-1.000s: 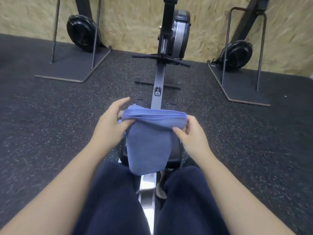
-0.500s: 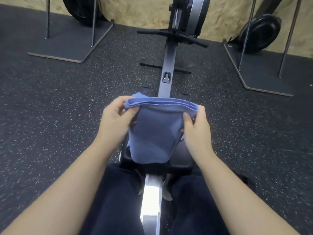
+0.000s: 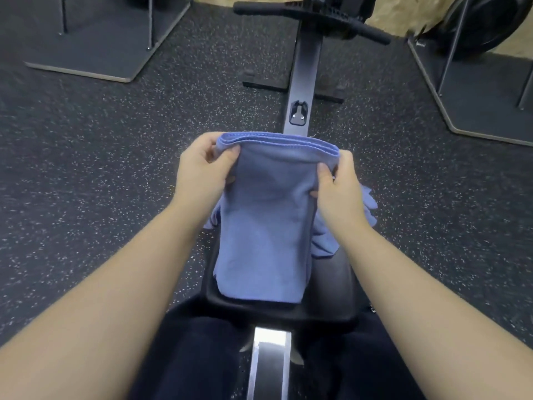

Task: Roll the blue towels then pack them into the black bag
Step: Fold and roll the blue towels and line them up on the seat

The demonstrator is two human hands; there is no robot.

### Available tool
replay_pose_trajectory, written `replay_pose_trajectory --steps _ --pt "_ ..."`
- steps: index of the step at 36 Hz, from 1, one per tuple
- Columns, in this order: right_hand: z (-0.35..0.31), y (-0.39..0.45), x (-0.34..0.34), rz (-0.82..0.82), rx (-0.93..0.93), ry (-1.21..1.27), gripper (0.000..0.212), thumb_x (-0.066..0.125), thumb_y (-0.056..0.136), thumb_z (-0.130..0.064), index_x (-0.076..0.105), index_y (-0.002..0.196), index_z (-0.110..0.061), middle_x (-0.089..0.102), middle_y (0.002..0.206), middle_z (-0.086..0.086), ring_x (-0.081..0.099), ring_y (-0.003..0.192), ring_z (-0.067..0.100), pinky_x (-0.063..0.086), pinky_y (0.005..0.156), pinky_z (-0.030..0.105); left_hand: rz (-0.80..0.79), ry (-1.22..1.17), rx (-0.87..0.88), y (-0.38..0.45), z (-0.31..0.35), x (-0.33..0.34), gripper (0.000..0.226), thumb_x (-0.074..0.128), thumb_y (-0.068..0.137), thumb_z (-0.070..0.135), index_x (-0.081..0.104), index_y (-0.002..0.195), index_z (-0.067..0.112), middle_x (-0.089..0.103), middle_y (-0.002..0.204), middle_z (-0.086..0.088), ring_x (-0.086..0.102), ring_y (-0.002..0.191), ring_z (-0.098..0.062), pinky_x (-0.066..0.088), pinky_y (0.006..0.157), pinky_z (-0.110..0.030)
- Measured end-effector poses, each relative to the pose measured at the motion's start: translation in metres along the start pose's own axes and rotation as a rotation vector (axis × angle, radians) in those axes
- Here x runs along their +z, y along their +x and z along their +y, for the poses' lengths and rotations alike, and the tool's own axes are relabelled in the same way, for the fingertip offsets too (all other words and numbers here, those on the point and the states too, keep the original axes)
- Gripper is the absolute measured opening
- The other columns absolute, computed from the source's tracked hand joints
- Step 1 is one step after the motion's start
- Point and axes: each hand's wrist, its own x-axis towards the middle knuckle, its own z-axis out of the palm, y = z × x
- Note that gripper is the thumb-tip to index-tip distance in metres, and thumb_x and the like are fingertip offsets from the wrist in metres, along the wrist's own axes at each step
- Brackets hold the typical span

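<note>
A folded blue towel (image 3: 265, 220) hangs from both my hands, its lower end draped on the black rowing seat (image 3: 331, 290). My left hand (image 3: 202, 171) pinches the towel's top left corner. My right hand (image 3: 337, 186) grips the top right edge, thumb on the near face. More blue towel cloth (image 3: 367, 209) lies bunched behind my right hand on the seat's far right side. The black bag is not in view.
I sit astride a rowing machine; its rail (image 3: 302, 82) runs away from me toward a black handle (image 3: 311, 17). Speckled rubber floor (image 3: 101, 168) lies on both sides. Grey stand bases sit at the far left (image 3: 109, 47) and far right (image 3: 476, 96).
My view has tipped further down and both hands have come nearer with the towel. Its lower end now lies on the seat, and bunched cloth shows behind my right hand.
</note>
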Motion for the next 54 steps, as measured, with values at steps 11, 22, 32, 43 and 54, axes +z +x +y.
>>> replay_pose_trajectory --steps 11,22,32,43,54 --pt "0.066 0.057 0.037 -0.061 0.135 0.038 0.01 0.038 0.101 -0.018 0.044 0.107 -0.023 0.058 0.093 -0.011 0.057 0.088 0.01 0.049 0.093 0.05 0.051 0.093 -0.124 0.058 -0.081 0.017 0.025 0.057 0.092 0.015 0.06 0.116 0.022 0.064 0.113 0.006 0.059 0.106 -0.007 0.049 0.099 -0.036" --pt "0.072 0.036 0.022 -0.28 -0.068 -0.163 0.048 0.043 0.099 -0.011 0.029 0.145 -0.017 0.037 0.141 -0.01 0.034 0.127 -0.002 0.026 0.109 0.019 -0.372 0.561 0.118 0.024 -0.113 -0.02 0.054 0.058 0.093 0.008 0.042 0.141 0.025 0.026 0.156 0.0 0.018 0.145 -0.008 0.016 0.119 -0.031" --pt "0.094 -0.067 0.025 -0.601 -0.405 -0.48 0.058 0.045 0.092 -0.027 0.035 0.144 -0.005 0.035 0.151 0.007 0.024 0.14 0.011 0.01 0.113 0.014 -0.788 0.908 0.253 -0.05 -0.128 -0.03 0.085 0.049 0.08 0.068 0.001 0.143 0.039 -0.008 0.154 0.016 -0.012 0.144 -0.007 0.003 0.119 -0.034" --pt "0.128 -0.101 0.032 -0.608 -0.661 -0.97 0.095 0.087 0.054 -0.044 0.052 0.134 -0.006 0.052 0.139 0.007 0.05 0.129 0.023 0.039 0.104 0.044 -0.677 1.371 0.554 -0.078 -0.155 -0.037 0.104 0.09 0.052 0.025 0.036 0.141 0.016 0.049 0.143 -0.001 0.037 0.134 -0.019 0.048 0.094 -0.05" --pt "0.13 -0.094 0.026 -0.493 -0.736 -0.789 0.048 0.064 0.07 -0.001 0.065 0.118 -0.009 0.064 0.124 0.006 0.062 0.114 0.023 0.05 0.093 0.039 -0.665 1.352 0.637 -0.075 -0.15 -0.039 0.089 0.089 0.045 0.027 0.059 0.128 0.013 0.061 0.13 -0.005 0.061 0.117 -0.023 0.052 0.085 -0.05"
